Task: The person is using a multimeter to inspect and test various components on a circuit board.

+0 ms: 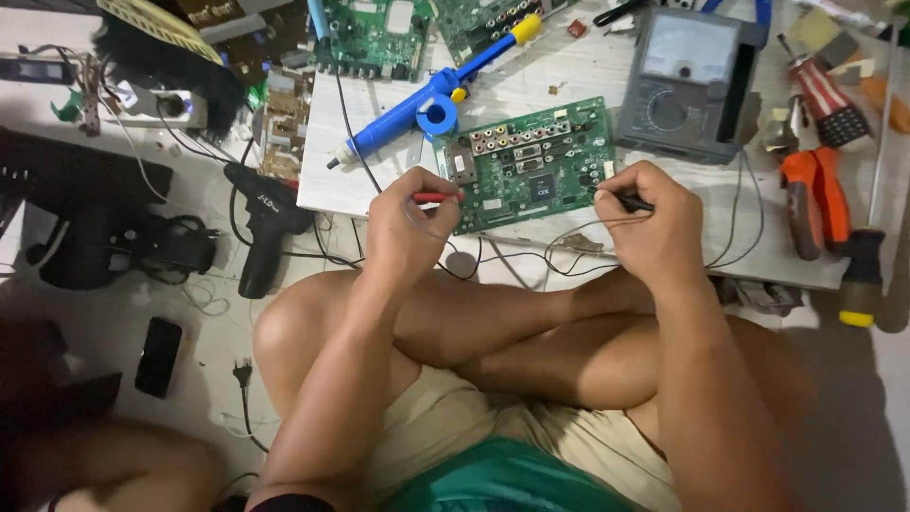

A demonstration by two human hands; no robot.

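1. At the far left of the frame the floor is crowded: a black case [66,204] runs off the left edge, a black phone [157,356] lies below it, and a blurred limb fills the lower left corner, too soft to read.
2. A black glue gun [268,223] lies on the floor just beside the left edge of the low white desk [327,180], leaving little free room there.
3. A blue desoldering pump [431,100] lies slantwise on the desk in the upper middle, near the board's upper left corner.
4. The left hand [408,228] is clenched round a red probe [438,198], whose tip meets the left edge of the green circuit board [526,161].
5. The board lies flat in the middle of the desk, close to its near edge; thin wires hang below that edge.
6. The right hand [654,223] grips a black probe [633,201] at the board's lower right corner; its tip is hidden by the fingers.
7. A grey analogue meter [684,81] sits at upper right, its top cut off.
8. Orange-handled pliers [817,194] and a yellow-tipped tool [861,275] crowd the right edge.
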